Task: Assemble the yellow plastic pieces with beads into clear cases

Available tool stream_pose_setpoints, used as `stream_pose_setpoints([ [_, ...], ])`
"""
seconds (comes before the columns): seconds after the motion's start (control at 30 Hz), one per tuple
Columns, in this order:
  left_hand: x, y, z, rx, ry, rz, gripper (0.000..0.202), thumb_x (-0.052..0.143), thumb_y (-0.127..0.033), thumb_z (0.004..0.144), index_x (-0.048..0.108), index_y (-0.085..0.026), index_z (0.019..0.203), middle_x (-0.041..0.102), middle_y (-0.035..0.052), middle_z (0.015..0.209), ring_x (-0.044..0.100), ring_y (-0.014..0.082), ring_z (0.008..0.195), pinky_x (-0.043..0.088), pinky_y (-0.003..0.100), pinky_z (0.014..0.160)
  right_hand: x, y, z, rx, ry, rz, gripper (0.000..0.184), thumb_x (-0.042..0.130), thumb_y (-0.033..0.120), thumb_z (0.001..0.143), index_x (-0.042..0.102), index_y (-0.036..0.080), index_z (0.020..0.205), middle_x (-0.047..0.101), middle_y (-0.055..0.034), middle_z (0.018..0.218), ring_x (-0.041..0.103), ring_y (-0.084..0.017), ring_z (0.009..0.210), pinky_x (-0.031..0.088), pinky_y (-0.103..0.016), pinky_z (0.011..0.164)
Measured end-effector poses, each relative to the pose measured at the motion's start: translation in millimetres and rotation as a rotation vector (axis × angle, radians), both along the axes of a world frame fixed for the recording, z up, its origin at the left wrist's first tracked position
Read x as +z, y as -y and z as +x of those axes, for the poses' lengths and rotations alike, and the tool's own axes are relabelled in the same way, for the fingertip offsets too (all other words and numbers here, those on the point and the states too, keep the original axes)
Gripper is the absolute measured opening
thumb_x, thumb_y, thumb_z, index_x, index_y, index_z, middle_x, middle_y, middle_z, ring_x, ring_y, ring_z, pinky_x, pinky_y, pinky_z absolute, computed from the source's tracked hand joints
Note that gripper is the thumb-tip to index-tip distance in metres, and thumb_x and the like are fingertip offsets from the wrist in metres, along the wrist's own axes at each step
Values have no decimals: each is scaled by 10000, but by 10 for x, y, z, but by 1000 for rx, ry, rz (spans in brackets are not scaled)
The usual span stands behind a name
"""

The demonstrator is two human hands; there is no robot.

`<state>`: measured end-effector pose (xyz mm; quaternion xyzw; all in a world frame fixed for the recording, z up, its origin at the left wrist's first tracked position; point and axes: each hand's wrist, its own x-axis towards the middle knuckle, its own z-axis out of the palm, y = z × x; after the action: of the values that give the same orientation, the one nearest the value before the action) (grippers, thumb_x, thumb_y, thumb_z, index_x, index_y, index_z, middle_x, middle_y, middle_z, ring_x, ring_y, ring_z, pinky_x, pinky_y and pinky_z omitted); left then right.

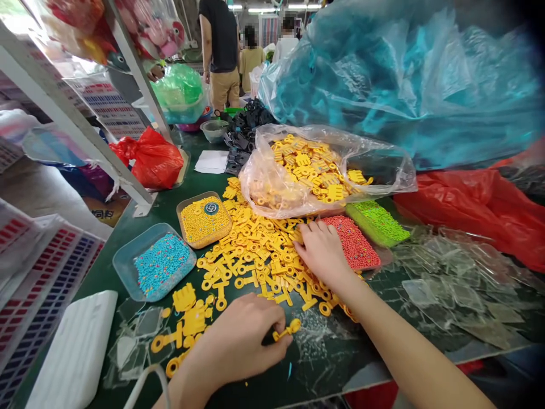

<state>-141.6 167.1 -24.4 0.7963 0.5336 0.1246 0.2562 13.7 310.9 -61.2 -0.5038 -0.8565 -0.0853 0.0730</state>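
Observation:
Between the thumb and fingers of my left hand (251,335) is a small yellow plastic piece with a rounded end (289,329), held just above the table. My right hand (321,250) reaches onto the pile of yellow plastic pieces (259,244), its fingers apart and curved down; the fingertips are partly hidden. Many pieces have a ring at one end. Beside that hand lies a tray of red beads (355,244), with green beads (378,221) behind it. Left of the pile sit a tray of yellow beads (202,224) and a tray of blue beads (164,264).
An open clear bag (268,199) of yellow pieces lies behind the pile. Clear plastic pieces (464,289) are heaped at right, below a red bag (472,199) and large blue bag (395,85). A white power bank (72,352) lies front left. People stand in the background.

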Motion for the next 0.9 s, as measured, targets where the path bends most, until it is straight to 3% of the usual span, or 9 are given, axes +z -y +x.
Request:
stream_pose_setpoints([
  [0.13, -88, -71, 1, 30, -24, 5, 101, 623, -231, 833, 598, -208, 737, 649, -25, 722, 610, 159, 715, 429, 272, 677, -25, -45, 74, 0, -87, 23, 171, 529, 220, 904, 623, 145, 1026, 655, -140, 977, 559, -312, 941, 362, -401, 765],
  [0.23, -174, -128, -8, 25, -24, 111, 84, 591, -234, 876, 626, -197, 809, 678, 6, 886, 627, 176, 882, 451, 293, 788, 39, -28, 89, 71, -210, 96, 210, 430, 234, 960, 632, 178, 954, 677, -103, 917, 583, -276, 869, 351, -384, 726],
  [0.37, -195, -182, -121, 100, -48, 246, 112, 568, -261, 912, 635, -186, 861, 692, 20, 924, 629, 187, 900, 447, 307, 791, 206, 176, -10, 333, -481, 221, 222, 449, 292, 980, 636, 184, 926, 678, -49, 812, 601, -188, 758, 359, -321, 690],
  [0.47, -120, -174, -309, 300, -51, 384, 145, 564, -294, 918, 640, -184, 863, 697, 20, 837, 628, 193, 825, 431, 317, 745, 255, 431, -132, 574, -582, 141, 211, 485, 289, 970, 612, 190, 834, 633, -13, 697, 572, -145, 666, 362, -285, 659],
  [0.57, -48, -146, -474, 516, -55, 471, 211, 549, -336, 928, 638, -181, 815, 697, 31, 801, 626, 196, 801, 424, 318, 736, 184, 663, -239, 794, -486, -66, 226, 489, 287, 968, 559, 202, 770, 605, 3, 667, 549, -139, 649, 354, -283, 650],
  [0.7, -30, -144, -520, 521, -63, 409, 229, 569, -348, 912, 627, -190, 756, 690, 11, 748, 627, 181, 759, 423, 306, 736, 25, 802, -313, 950, -288, -190, 158, 543, 261, 937, 535, 200, 791, 611, 1, 711, 560, -159, 714, 352, -293, 661],
  [0.83, -48, -164, -487, 524, -69, 377, 207, 594, -343, 895, 637, -190, 762, 701, 9, 769, 633, 181, 770, 425, 305, 738, -56, 737, -309, 887, -187, -157, 122, 592, 273, 906, 558, 195, 817, 633, -35, 812, 567, -195, 785, 368, -322, 691],
  [0.9, -54, -169, -493, 519, -84, 364, 211, 589, -354, 902, 651, -189, 786, 712, 13, 788, 640, 187, 784, 429, 309, 744, -57, 668, -290, 829, -176, -214, 156, 619, 329, 894, 572, 194, 830, 631, -44, 853, 565, -204, 811, 383, -330, 712],
])
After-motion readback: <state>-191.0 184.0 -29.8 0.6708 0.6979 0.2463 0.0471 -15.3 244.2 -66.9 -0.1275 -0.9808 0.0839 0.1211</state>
